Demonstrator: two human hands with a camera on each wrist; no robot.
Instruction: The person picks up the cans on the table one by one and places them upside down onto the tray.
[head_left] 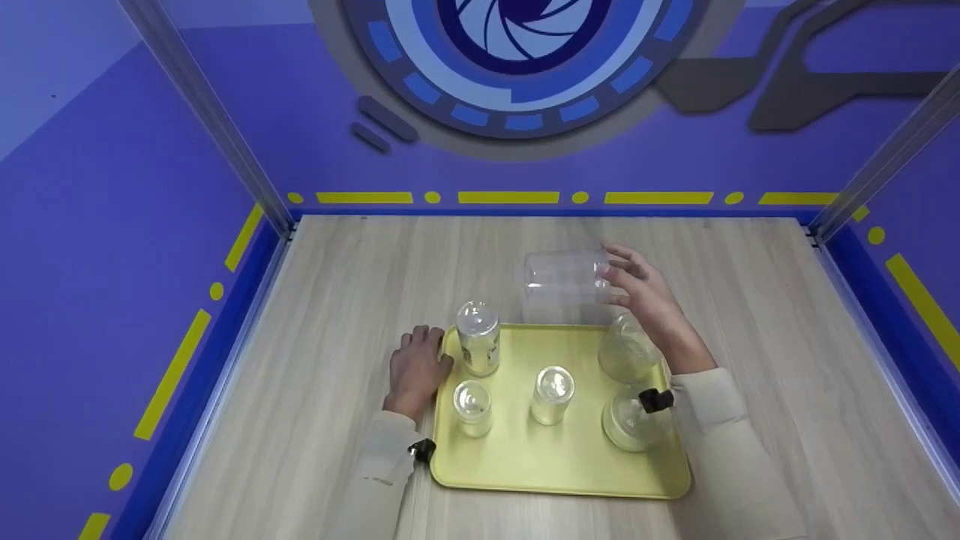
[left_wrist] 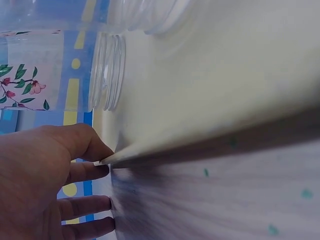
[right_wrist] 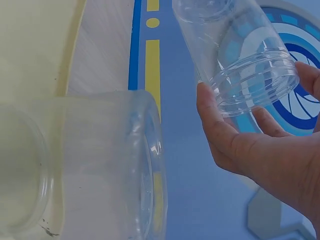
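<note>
My right hand [head_left: 649, 300] holds a large clear plastic jar [head_left: 559, 277] on its side over the table behind the tray. Its fingertips grip around the jar's threaded mouth [right_wrist: 255, 82]. On the left, my left hand [head_left: 416, 367] pinches the rim of the yellow tray [head_left: 562, 480] near its back left corner, thumb on the edge. Close by that hand, a jar with a pink-flower label [left_wrist: 30, 85] stands mouth down on the tray, its threaded neck [left_wrist: 107, 72] against the surface.
Two small clear jars [head_left: 472, 405] [head_left: 553, 394] stand at the tray's left and middle. Two wider clear jars [head_left: 624, 352] [head_left: 630, 427] are along its right side, partly behind my right forearm. Blue patterned walls [head_left: 525, 172] enclose the wooden table [head_left: 352, 277].
</note>
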